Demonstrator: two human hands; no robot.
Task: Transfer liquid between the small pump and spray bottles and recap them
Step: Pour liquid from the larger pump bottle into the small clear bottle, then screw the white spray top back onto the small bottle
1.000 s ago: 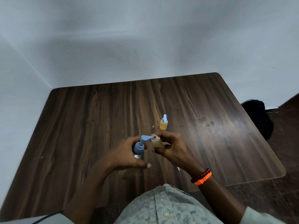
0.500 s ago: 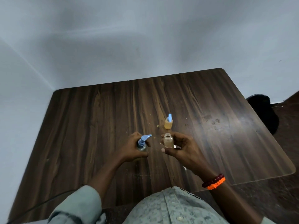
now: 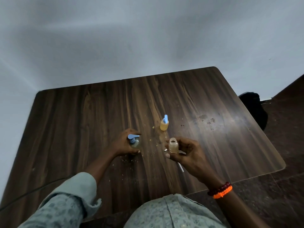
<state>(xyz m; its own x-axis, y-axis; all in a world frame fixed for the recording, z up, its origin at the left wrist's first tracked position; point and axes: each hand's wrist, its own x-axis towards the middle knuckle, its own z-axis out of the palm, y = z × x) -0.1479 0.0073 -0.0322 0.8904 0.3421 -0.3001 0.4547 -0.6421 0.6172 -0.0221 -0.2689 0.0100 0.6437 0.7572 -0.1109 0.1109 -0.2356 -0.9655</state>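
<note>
While the left hand wraps its fingers round the pump bottle, that bottle stands near the middle of the dark wood-grain counter, a little toward the near edge. Its blue pump head is in place, the spout pointing toward the left edge. The thumb lies along the near side of the bottle and the other fingers curl round the far side, clamped on it.

Well apart to the right, the right hand holds an uncapped small bottle upright, its mouth open to the camera (pale cloudy liquid shows through the wall). Thumb and fingertips pinch it from either side, so these fingers too are clamped on their bottle. Whether its base touches the counter cannot be told.

Beyond the two hands, nearer the far edge, a third small bottle of amber liquid stands alone with a blue cap on it, touching neither hand.

A thin white tube lies on the counter just under the right wrist, toward the near edge. Pale crumbs or drips are scattered between the hands. Red and orange bracelets ring the right wrist.
</note>
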